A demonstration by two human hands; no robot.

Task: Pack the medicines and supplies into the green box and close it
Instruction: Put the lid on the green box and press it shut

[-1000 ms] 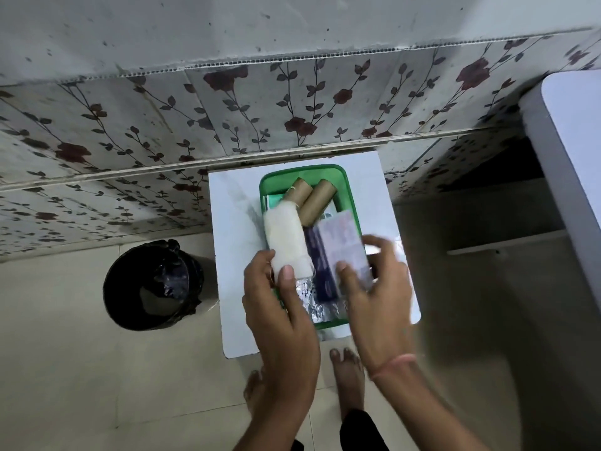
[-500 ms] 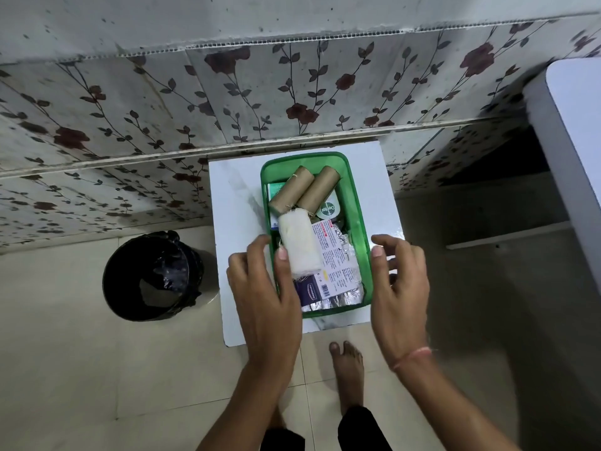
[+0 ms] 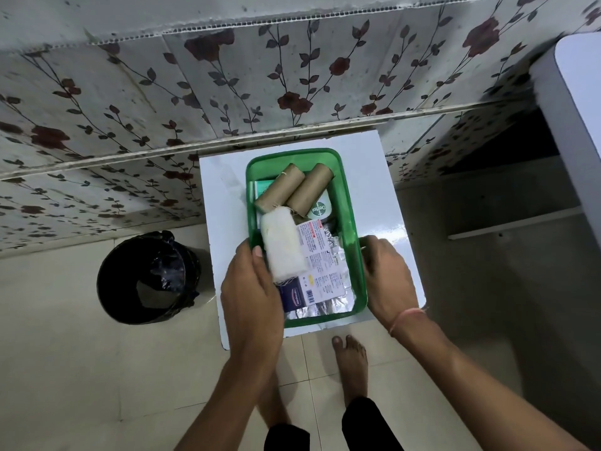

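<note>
The green box (image 3: 345,196) stands open on a small white table (image 3: 385,219). Inside lie two brown paper rolls (image 3: 294,190), a white gauze roll (image 3: 283,247), a Dettol item (image 3: 320,208), a printed medicine pack (image 3: 323,265), a dark blue carton (image 3: 292,296) and foil strips (image 3: 328,307). My left hand (image 3: 250,297) grips the box's near left wall, thumb over the rim beside the gauze. My right hand (image 3: 387,278) is curled on the right rim. I see no lid.
A black bin (image 3: 149,278) with a dark liner stands on the floor to the left of the table. A floral-tiled wall runs behind. A white cabinet (image 3: 575,131) juts in at the right. My bare feet (image 3: 351,366) are just under the table's near edge.
My right hand has let go of the medicine pack, which now lies in the box. Both hands have moved outward and closed on the box's two sides.
</note>
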